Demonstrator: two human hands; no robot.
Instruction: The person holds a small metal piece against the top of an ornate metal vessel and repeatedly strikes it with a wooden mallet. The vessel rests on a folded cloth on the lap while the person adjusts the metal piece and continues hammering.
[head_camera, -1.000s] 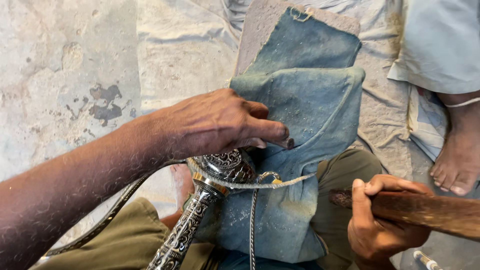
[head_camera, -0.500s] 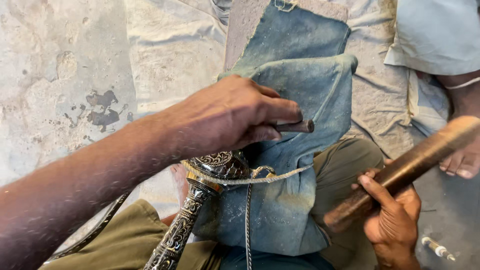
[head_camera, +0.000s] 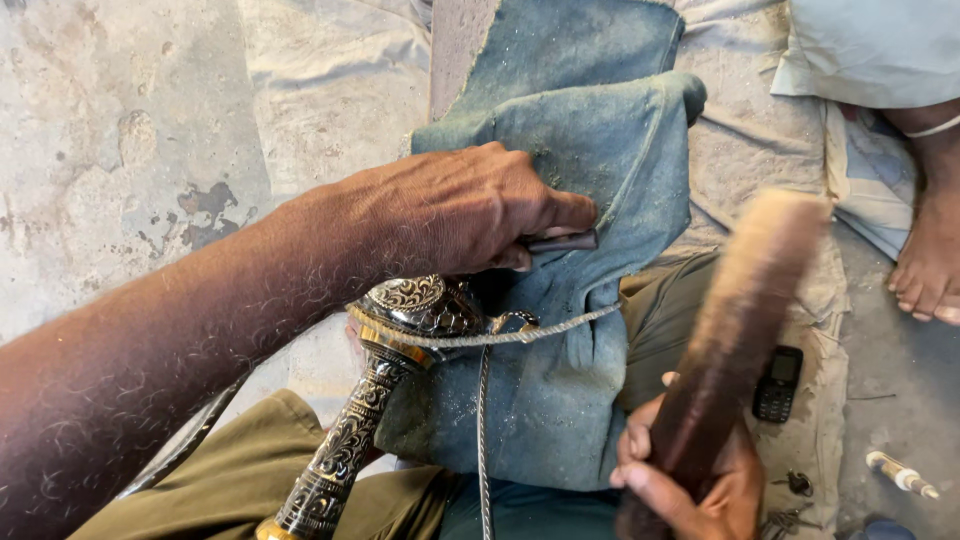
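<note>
A: Change since the earlier frame: your right hand (head_camera: 690, 485), at the bottom right of the frame, has swung the wooden mallet (head_camera: 735, 330) up; it now stands near upright and motion-blurred. Your left hand (head_camera: 460, 210) has barely shifted.

B: Grip states?

A: Your right hand is closed round the lower end of the mallet. Your left hand, at centre frame, is closed on a small dark punch (head_camera: 560, 241), only its tip showing past your fingers, laid against the blue cloth (head_camera: 590, 150).

B: And the workpiece?

A: The engraved metal piece (head_camera: 400, 340) sits just below your left hand, its ornamented stem running to the lower left over your knee, a wire (head_camera: 480, 340) looped across it.

B: Risks?

A: Judgement only: your knuckles sit close to the punch, so a glancing strike could hit them. The cloth padding could let the piece slip. A mobile phone (head_camera: 777, 383) lies near the mallet's path.
</note>
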